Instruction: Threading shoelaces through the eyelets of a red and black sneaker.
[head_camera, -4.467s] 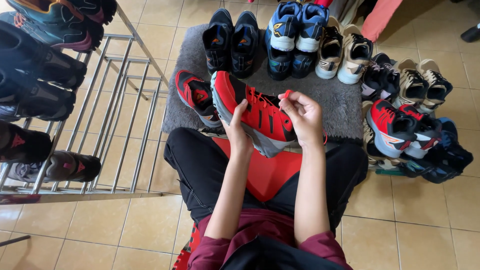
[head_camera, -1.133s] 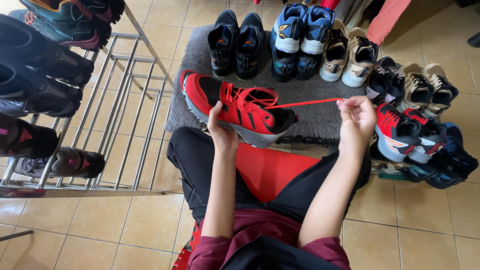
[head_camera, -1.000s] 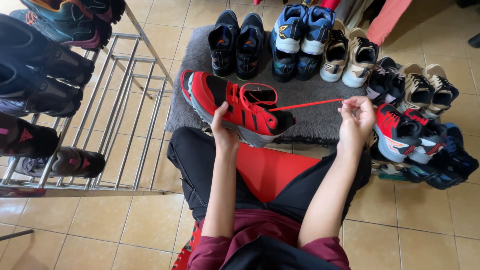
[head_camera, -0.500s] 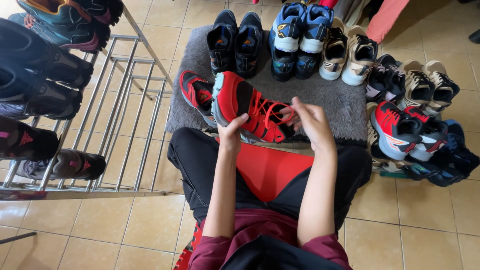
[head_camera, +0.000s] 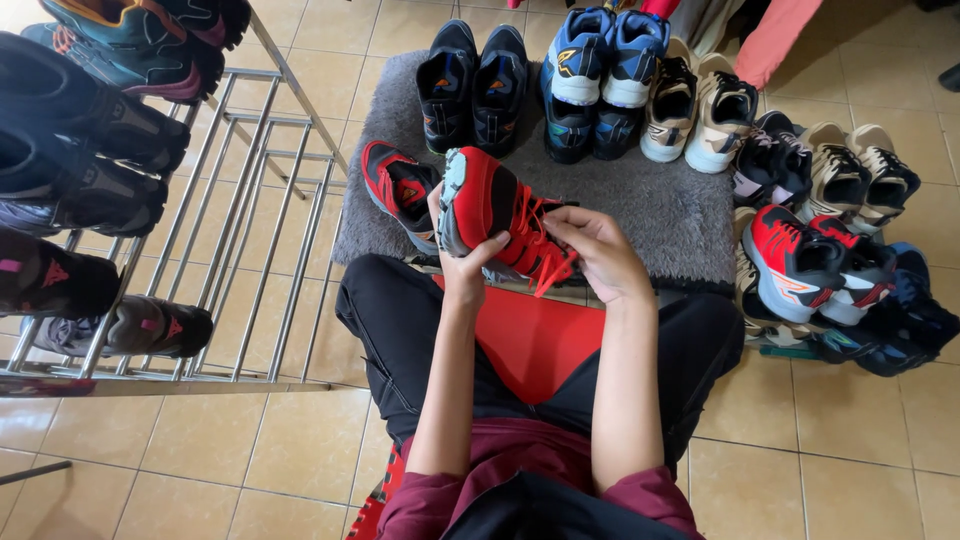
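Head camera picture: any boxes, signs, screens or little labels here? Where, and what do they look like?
No boxes, signs or screens.
Tongue patch on the red shoe lying on the grey mat: small, red on black.
Badges on the blue shoes at the mat's far edge: small, yellow.

Lace tips (head_camera: 548, 280) behind fingers (head_camera: 560, 222)

Soft, even daylight, bright enough everywhere. Pale glare on the floor tiles (head_camera: 300, 70) at upper left. Only faint shadows under my legs. Sharp focus throughout; slight wide-angle bowing at the edges, bending the metal rack (head_camera: 250, 220).
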